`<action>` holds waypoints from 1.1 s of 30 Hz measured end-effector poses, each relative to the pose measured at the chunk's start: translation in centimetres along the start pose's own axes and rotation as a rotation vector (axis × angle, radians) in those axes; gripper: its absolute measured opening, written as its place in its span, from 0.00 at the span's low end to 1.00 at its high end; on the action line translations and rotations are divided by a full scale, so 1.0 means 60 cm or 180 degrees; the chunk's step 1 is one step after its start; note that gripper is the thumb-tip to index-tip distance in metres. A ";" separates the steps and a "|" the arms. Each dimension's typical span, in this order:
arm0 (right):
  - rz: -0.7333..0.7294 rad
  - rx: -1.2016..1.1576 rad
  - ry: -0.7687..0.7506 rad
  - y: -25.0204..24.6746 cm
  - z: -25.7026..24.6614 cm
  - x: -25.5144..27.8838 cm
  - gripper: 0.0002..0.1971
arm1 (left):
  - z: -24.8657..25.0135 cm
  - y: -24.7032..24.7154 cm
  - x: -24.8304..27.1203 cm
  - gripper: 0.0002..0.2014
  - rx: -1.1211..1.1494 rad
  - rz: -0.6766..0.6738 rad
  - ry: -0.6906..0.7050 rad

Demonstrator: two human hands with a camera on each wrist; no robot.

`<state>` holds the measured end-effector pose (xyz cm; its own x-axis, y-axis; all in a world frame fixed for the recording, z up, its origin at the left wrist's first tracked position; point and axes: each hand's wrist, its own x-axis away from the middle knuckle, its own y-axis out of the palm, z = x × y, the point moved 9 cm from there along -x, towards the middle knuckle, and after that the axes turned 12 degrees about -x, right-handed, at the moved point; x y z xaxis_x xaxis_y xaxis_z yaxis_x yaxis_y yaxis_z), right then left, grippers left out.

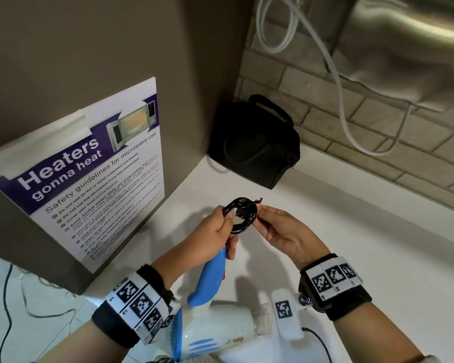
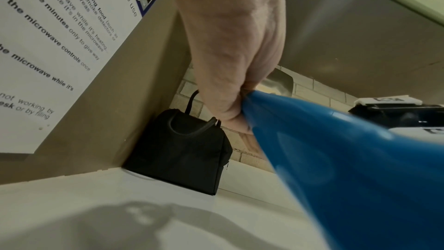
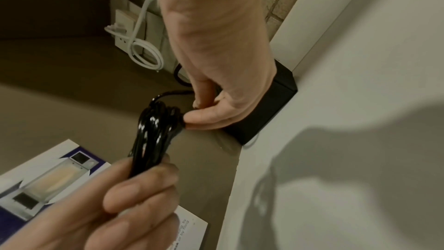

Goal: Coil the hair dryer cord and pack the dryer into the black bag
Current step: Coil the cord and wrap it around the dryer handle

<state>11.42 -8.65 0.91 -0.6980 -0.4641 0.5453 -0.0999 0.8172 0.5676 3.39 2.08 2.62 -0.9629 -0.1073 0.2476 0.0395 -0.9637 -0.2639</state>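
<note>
Springy black cord coil pinched by left hand and right hand, likely unwinding unless gripped across loops.

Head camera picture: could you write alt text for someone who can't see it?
Two hands hold a coiled black cord above a white counter: the left hand grips the coil and the blue dryer handle, while the right hand pinches the coil's other side. A black bag stands in the corner beyond, beside a microwave safety poster.

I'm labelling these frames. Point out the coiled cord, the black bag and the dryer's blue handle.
coiled cord [image 1: 243, 214]: head view, loops' right side.
black bag [image 1: 254, 150]: head view, front face.
blue handle [image 1: 210, 279]: head view, mid-handle.
</note>
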 end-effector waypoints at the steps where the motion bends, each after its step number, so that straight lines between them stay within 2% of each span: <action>1: -0.0020 0.0031 0.0029 0.004 0.004 0.002 0.09 | 0.002 0.000 0.000 0.09 -0.0014 -0.0005 0.0002; 10: -0.0223 0.0407 0.0420 0.022 0.026 0.020 0.10 | 0.007 -0.003 0.004 0.06 -0.0297 0.0049 0.0099; 14: -0.0193 0.0466 0.0373 0.024 0.027 0.024 0.16 | 0.017 0.005 0.007 0.05 -0.0409 0.0107 0.0154; 18: -0.0154 0.0399 0.0396 0.019 0.027 0.029 0.13 | 0.024 0.004 0.010 0.04 -0.0383 0.0190 0.0201; 22: -0.0014 0.0685 0.0198 0.006 0.019 0.024 0.11 | 0.028 0.007 0.014 0.06 -0.0467 0.0322 0.0246; 25: -0.0211 0.0853 0.0030 0.012 0.012 0.028 0.10 | 0.028 0.004 0.015 0.05 -0.0598 0.0432 0.0294; 29: -0.0677 0.0891 0.0075 0.028 0.012 0.041 0.10 | 0.025 -0.001 0.013 0.03 -0.0636 0.0447 0.0223; 33: -0.0696 0.0822 0.0091 0.030 0.012 0.051 0.12 | 0.024 0.003 0.009 0.05 -0.0686 0.0446 0.0190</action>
<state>8.58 -8.33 3.15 -0.6204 -0.6443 0.4472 -0.4239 0.7552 0.5000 3.24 1.51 4.03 -0.9663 -0.2154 0.1409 0.1220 -0.8654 -0.4859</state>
